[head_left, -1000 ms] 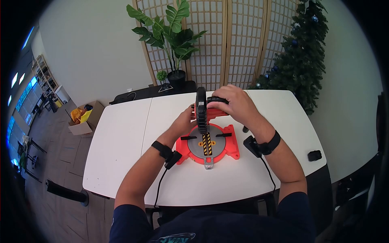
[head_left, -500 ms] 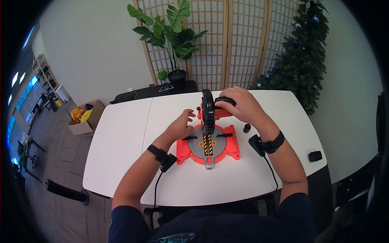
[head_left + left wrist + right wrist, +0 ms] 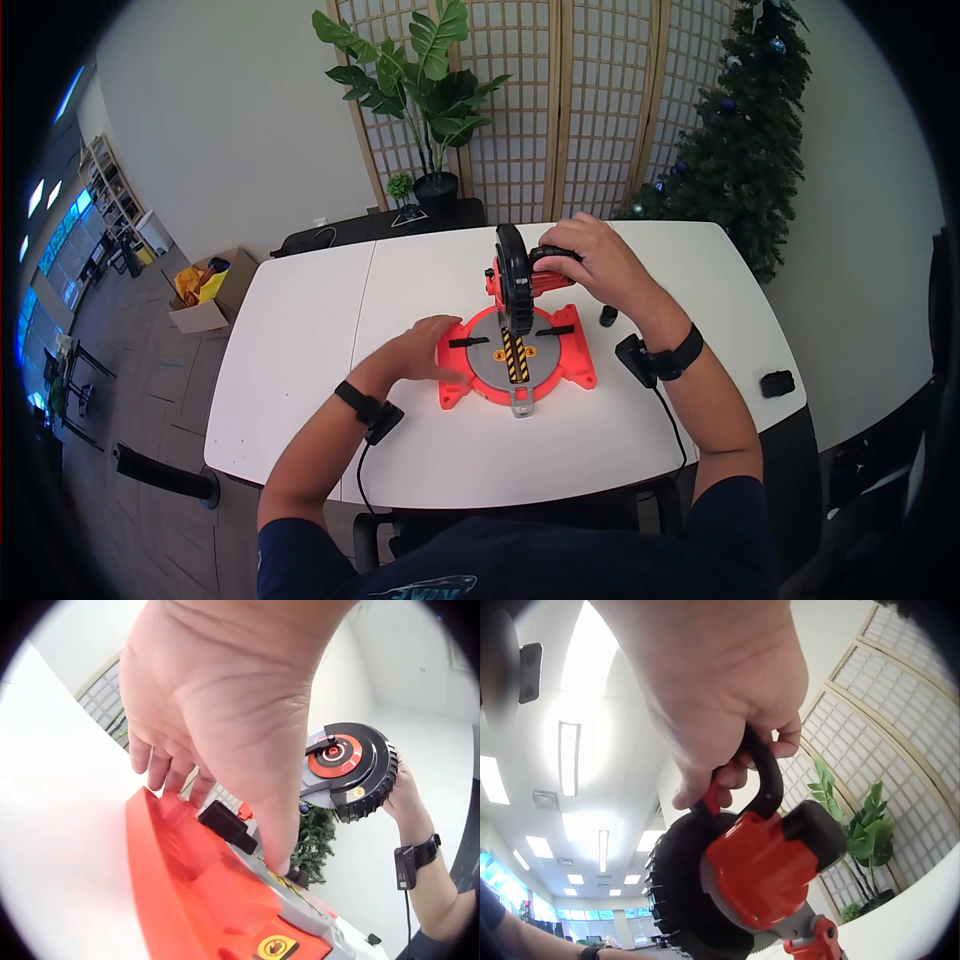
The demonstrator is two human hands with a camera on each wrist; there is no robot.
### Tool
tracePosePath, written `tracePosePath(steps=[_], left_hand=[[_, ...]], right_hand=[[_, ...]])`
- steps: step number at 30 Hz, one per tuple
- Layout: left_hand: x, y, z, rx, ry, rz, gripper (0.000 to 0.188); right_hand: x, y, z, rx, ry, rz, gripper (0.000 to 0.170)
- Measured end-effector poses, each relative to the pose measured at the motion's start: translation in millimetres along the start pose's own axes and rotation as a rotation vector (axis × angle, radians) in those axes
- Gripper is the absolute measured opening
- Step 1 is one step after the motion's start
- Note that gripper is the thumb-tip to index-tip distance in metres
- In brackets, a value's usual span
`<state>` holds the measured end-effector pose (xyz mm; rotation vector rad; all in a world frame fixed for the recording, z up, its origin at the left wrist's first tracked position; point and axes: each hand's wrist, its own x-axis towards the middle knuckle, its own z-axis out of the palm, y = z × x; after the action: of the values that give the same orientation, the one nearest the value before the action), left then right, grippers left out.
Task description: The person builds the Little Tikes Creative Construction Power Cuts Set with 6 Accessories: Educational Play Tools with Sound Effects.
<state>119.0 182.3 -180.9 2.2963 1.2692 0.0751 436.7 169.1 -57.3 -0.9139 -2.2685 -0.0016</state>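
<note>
A toy miter saw stands on the white table, with a red base [image 3: 575, 372] and a grey round plate [image 3: 541, 372] bearing a yellow-and-black striped strip. Its black blade guard [image 3: 515, 280] is raised above the plate. My right hand [image 3: 598, 262] grips the black handle [image 3: 769, 776] at the top, fingers curled round it in the right wrist view. My left hand [image 3: 420, 350] is at the left side of the base, fingers spread and relaxed. In the left wrist view that hand [image 3: 217, 712] is over the red base [image 3: 202, 885], thumb near the striped strip; contact is unclear.
A small black item [image 3: 608, 316] lies right of the saw, and another [image 3: 776, 384] near the table's right edge [image 3: 790, 350]. Behind stand a potted plant [image 3: 436, 190], a lattice screen [image 3: 510, 150] and a decorated tree [image 3: 745, 150]. A cardboard box [image 3: 235, 290] is on the floor at left.
My left hand has come away from beside the blade guard and moved down and left to the base. The saw's head has shifted slightly right, with my right hand still on the handle.
</note>
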Motion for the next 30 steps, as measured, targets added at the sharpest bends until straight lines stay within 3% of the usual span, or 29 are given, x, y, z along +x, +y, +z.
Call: tracePosePath(steps=[5, 12, 17, 24, 30], left_hand=[[-15, 11, 12, 0.093, 0.073, 0.058, 0.127], [-13, 21, 12, 0.109, 0.124, -0.037, 0.124], [1, 33, -11, -0.082, 0.263, 0.004, 0.095], [52, 29, -18, -0.170, 0.443, 0.166, 0.083], [81, 29, -21, -0.292, 0.419, 0.274, 0.069]], right_hand=[[-1, 4, 0, -0.003, -0.011, -0.001, 0.024], [0, 4, 1, 0.001, -0.020, -0.016, 0.023], [1, 5, 1, 0.002, -0.025, -0.012, 0.024], [3, 6, 0, 0.018, -0.031, -0.017, 0.024], [4, 6, 0, 0.033, -0.017, -0.025, 0.023]])
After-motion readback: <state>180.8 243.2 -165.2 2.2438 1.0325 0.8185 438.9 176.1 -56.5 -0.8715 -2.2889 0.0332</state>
